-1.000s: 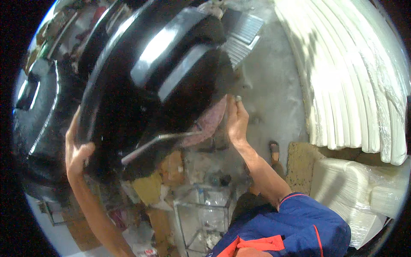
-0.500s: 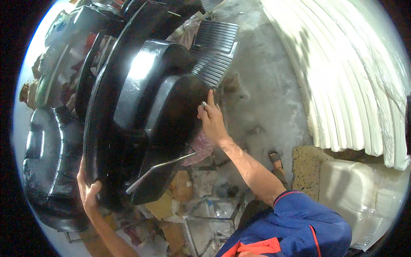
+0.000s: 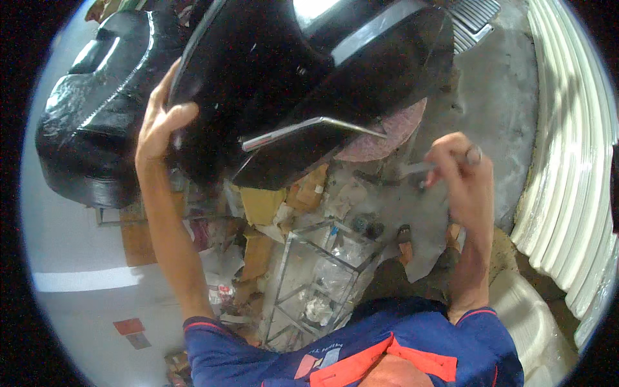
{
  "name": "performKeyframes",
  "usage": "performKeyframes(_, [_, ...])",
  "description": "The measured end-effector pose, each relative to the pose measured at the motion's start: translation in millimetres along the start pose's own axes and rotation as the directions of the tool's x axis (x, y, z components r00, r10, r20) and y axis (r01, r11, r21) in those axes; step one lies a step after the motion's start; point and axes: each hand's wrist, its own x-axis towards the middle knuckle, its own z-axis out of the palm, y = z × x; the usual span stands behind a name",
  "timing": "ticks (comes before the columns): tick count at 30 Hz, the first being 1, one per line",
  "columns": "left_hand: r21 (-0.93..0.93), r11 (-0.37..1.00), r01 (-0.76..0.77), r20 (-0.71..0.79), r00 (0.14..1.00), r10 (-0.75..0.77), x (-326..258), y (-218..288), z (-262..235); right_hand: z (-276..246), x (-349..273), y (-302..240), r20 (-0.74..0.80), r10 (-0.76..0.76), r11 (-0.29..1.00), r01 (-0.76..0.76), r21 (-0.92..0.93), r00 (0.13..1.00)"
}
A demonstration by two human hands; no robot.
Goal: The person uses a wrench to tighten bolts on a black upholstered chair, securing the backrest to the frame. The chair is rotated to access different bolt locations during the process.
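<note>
A large glossy black moulded shell [image 3: 258,84] fills the upper middle, tilted, with deep raised contours. My left hand [image 3: 158,126] is closed over its left rim, thumb on the near face and fingers behind the edge. A bent metal rod [image 3: 284,132] lies across the shell's lower part. Away from the shell, to its lower right, my right hand [image 3: 461,171] is closed, with a ring on one finger. From its fingers a thin pale strip [image 3: 416,168] sticks out to the left, too smeared by motion to name.
Another black moulded shell [image 3: 103,122] stands at the left. Wrapped white ribbed panels [image 3: 567,161] are stacked along the right. Below lie a metal frame [image 3: 278,284], cardboard [image 3: 255,255] and plastic scraps. A grey slatted panel [image 3: 474,22] is at the top right.
My right hand has left the shell's right edge and come down and right, its index finger now curled. The shell sits higher in view; my left hand still holds its rim.
</note>
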Motion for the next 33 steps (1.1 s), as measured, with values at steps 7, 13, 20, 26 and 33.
performKeyframes(7, [-0.112,0.990,0.085,-0.165,0.981,-0.103,-9,4,12,147,-54,-5,0.168,-0.540,0.824,0.477,0.307,0.825])
performKeyframes(13, [-0.231,0.959,0.164,-0.124,0.973,-0.196,-17,9,22,242,-27,22,-0.341,-0.764,0.540,0.832,0.126,0.548])
performKeyframes(20, [-0.376,0.897,0.233,0.007,0.969,-0.248,-13,0,12,299,-15,14,-0.448,-0.740,0.586,0.808,-0.065,0.501])
performKeyframes(26, [-0.446,0.822,0.354,0.118,0.934,-0.338,10,-4,7,319,-8,27,-0.481,-0.702,0.619,0.784,-0.048,0.525])
performKeyframes(33, [-0.387,0.915,0.114,-0.143,0.973,-0.182,11,-6,5,319,-3,32,-0.458,-0.760,0.558,0.824,-0.099,0.461])
